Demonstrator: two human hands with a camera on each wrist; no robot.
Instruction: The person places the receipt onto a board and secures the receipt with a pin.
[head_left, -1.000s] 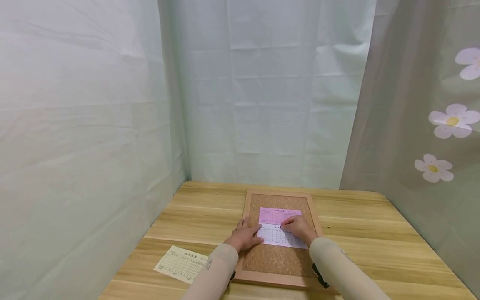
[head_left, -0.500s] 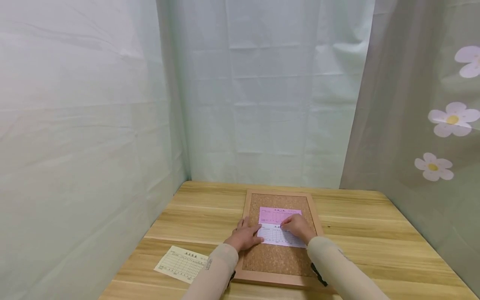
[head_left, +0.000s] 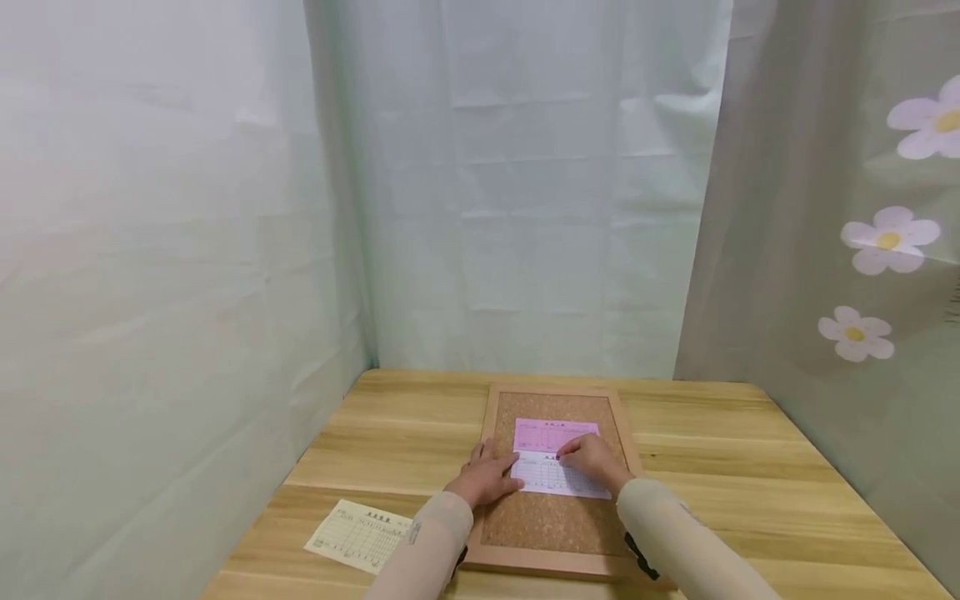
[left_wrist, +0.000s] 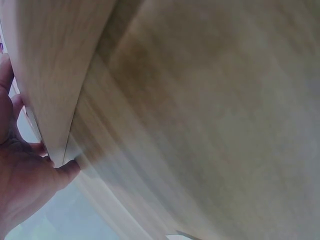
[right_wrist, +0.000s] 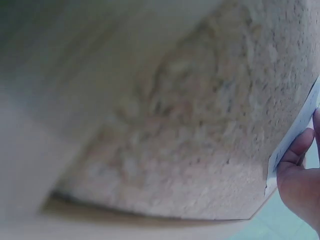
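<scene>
A wood-framed cork board (head_left: 551, 525) lies flat on the table. On it, a pink printed slip (head_left: 534, 433) sits just above a white printed slip (head_left: 543, 477). My left hand (head_left: 482, 479) rests with spread fingers across the board's left frame, its thumb and forefinger on the white slip's left edge. At the white slip's top edge, my right hand (head_left: 594, 461) pinches a small dark push pin (head_left: 558, 457), mostly covered by the fingertips. The right wrist view shows the right hand (right_wrist: 300, 172) against the white slip; the pin is hidden there.
A yellow printed slip (head_left: 358, 535) lies on the wooden table (head_left: 750, 500) left of the board, partly covered by the left sleeve. Pale curtains (head_left: 525, 208) hang behind and at the sides. A tiny dark speck lies right of the board.
The head view has shifted slightly. Both hands keep nearly the same place on the board, and the slips have not visibly moved.
</scene>
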